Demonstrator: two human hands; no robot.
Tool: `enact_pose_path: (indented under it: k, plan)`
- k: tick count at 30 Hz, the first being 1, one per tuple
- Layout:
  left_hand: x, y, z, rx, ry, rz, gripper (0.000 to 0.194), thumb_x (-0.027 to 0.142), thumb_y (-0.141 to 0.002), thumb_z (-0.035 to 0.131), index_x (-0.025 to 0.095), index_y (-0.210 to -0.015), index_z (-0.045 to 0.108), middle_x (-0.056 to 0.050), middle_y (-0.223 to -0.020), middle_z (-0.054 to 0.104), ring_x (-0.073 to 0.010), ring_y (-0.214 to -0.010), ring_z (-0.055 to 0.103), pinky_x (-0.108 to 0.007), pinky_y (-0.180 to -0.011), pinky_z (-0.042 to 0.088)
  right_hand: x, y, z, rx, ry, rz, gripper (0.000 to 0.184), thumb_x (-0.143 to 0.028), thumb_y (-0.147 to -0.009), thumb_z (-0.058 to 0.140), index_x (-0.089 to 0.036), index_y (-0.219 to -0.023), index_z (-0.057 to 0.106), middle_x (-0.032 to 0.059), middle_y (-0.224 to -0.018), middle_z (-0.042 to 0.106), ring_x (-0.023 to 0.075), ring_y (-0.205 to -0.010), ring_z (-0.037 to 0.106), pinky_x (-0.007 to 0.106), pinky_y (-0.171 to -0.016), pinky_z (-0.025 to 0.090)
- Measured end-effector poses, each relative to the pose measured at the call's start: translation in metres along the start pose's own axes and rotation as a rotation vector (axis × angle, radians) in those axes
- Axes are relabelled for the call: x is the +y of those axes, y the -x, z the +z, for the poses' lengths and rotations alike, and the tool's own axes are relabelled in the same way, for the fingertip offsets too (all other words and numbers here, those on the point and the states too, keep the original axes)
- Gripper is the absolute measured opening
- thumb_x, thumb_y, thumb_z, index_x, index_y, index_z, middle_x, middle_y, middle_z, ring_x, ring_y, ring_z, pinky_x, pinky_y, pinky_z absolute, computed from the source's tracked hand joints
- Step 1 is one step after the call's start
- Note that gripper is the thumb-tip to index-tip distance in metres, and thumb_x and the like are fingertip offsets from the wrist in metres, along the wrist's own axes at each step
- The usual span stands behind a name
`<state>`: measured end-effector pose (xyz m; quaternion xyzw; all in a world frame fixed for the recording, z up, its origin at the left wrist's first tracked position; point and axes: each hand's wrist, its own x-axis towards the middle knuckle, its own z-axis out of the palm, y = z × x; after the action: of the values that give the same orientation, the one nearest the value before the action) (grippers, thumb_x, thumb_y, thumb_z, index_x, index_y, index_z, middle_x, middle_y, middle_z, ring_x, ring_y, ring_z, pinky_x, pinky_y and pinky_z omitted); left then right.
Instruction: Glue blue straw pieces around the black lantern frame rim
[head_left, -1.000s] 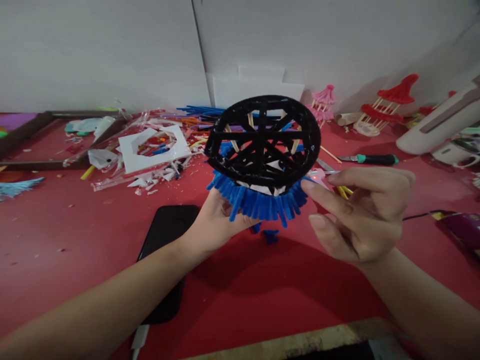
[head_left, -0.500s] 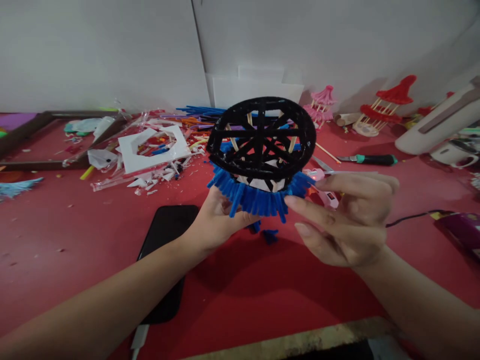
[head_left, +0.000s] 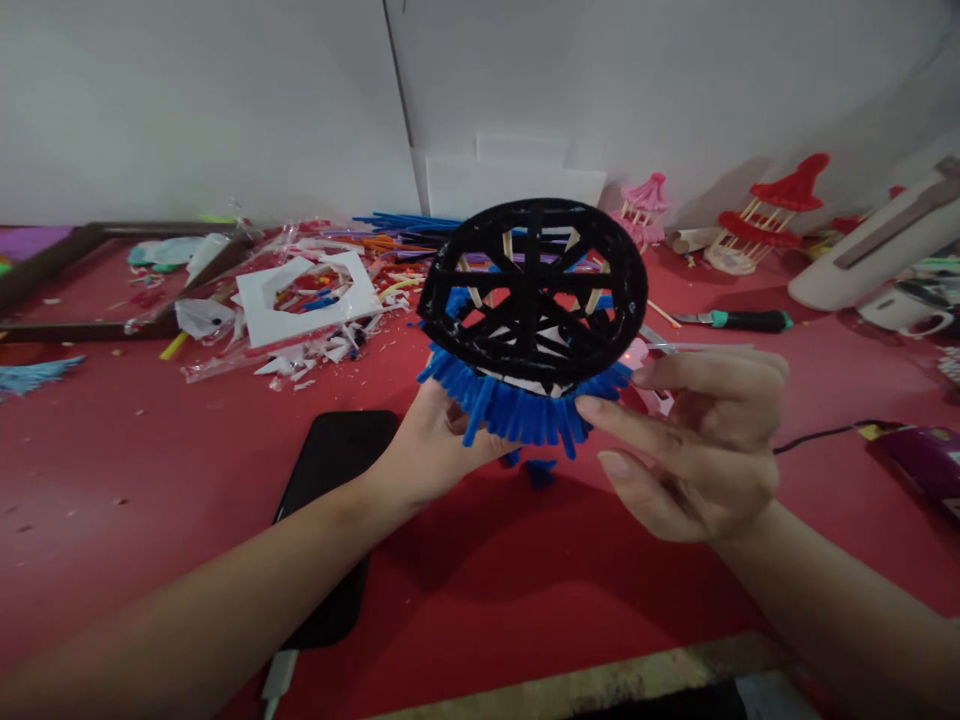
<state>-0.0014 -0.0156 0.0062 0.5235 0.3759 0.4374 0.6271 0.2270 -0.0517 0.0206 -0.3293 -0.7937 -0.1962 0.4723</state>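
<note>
I've got the left hand clasping the black-and-blue model underneath; the right hand, fingers parted, is at its fringe, contact unclear from here.

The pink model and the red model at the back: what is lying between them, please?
In the head view, a small tan roll lies between the pink model and the red model.

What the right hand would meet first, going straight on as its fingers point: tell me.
Most likely the blue fringe below the black spoked frame; the right hand looks very close to it, though contact is unclear.
</note>
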Motion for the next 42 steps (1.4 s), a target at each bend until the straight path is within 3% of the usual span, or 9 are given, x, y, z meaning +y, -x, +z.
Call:
enact_pose_path:
  k: [13,17,25,29,32,35,38,42]
  plan:
    - [-0.001,0.001,0.001,0.008,0.025,-0.005,0.054,0.030,-0.060,0.099,0.022,-0.105,0.071,-0.005,-0.097,0.081,-0.0255,-0.089,0.078,-0.035,-0.078,0.064,0.000,0.001,0.001,-0.011,-0.079,0.045,0.033,-0.023,-0.087,0.066,-0.034,-0.117,0.075,0.0070,-0.116,0.055,0.0259,-0.100,0.061,0.048,-0.077,0.053]
    - [0.003,0.000,0.004,-0.004,0.040,-0.003,0.044,0.033,-0.062,0.098,0.022,-0.096,0.072,-0.004,-0.091,0.080,-0.0235,-0.082,0.077,-0.035,-0.076,0.064,0.001,0.002,0.002,0.010,-0.054,0.027,0.032,-0.023,-0.086,0.067,-0.032,-0.115,0.077,0.0074,-0.116,0.056,0.0264,-0.101,0.062,0.049,-0.080,0.052]
    - [-0.003,0.000,0.002,0.040,0.078,-0.016,0.052,0.026,-0.061,0.098,0.022,-0.103,0.068,-0.003,-0.096,0.078,-0.0235,-0.090,0.076,-0.035,-0.084,0.063,-0.001,-0.002,-0.002,0.041,0.018,0.010,0.026,-0.029,-0.089,0.063,-0.033,-0.113,0.074,0.0058,-0.108,0.059,0.0236,-0.094,0.062,0.046,-0.081,0.052]
    - [-0.003,-0.004,0.003,0.079,0.220,0.006,0.058,0.025,-0.059,0.100,0.024,-0.106,0.067,-0.004,-0.107,0.077,-0.0266,-0.107,0.074,-0.040,-0.096,0.061,0.004,-0.001,0.000,0.137,-0.106,0.160,0.023,-0.020,-0.089,0.067,-0.024,-0.111,0.069,0.0039,-0.096,0.066,0.0197,-0.085,0.064,0.037,-0.073,0.054]
    - [-0.002,-0.006,0.001,0.056,0.292,-0.066,0.050,0.032,-0.061,0.099,0.024,-0.100,0.069,-0.005,-0.108,0.078,-0.0288,-0.110,0.074,-0.041,-0.096,0.061,0.010,0.008,0.009,0.078,-0.250,0.394,0.021,-0.015,-0.093,0.065,-0.023,-0.112,0.067,0.0020,-0.094,0.070,0.0148,-0.075,0.065,0.030,-0.067,0.055]
    - [0.000,-0.004,-0.001,0.047,0.341,-0.136,0.041,0.031,-0.065,0.095,0.024,-0.096,0.069,-0.002,-0.100,0.077,-0.0255,-0.098,0.076,-0.039,-0.086,0.063,0.017,0.021,0.020,0.008,-0.403,0.594,0.026,-0.024,-0.097,0.066,-0.024,-0.123,0.064,0.0029,-0.099,0.071,0.0147,-0.077,0.068,0.029,-0.068,0.057]
    - [0.002,-0.001,-0.002,-0.011,0.377,-0.174,0.038,0.024,-0.067,0.090,0.025,-0.099,0.070,-0.001,-0.094,0.076,-0.0233,-0.087,0.076,-0.037,-0.080,0.064,0.019,0.030,0.027,-0.085,-0.480,0.609,0.026,-0.032,-0.098,0.067,-0.026,-0.123,0.066,0.0029,-0.098,0.071,0.0159,-0.081,0.069,0.029,-0.069,0.057]
    - [0.001,0.001,-0.004,-0.102,0.381,-0.181,0.035,0.026,-0.063,0.093,0.023,-0.090,0.071,-0.003,-0.089,0.076,-0.0214,-0.083,0.075,-0.033,-0.077,0.062,0.016,0.030,0.030,-0.082,-0.487,0.596,0.019,-0.038,-0.099,0.066,-0.026,-0.113,0.070,0.0000,-0.084,0.067,0.0141,-0.069,0.062,0.026,-0.059,0.050]
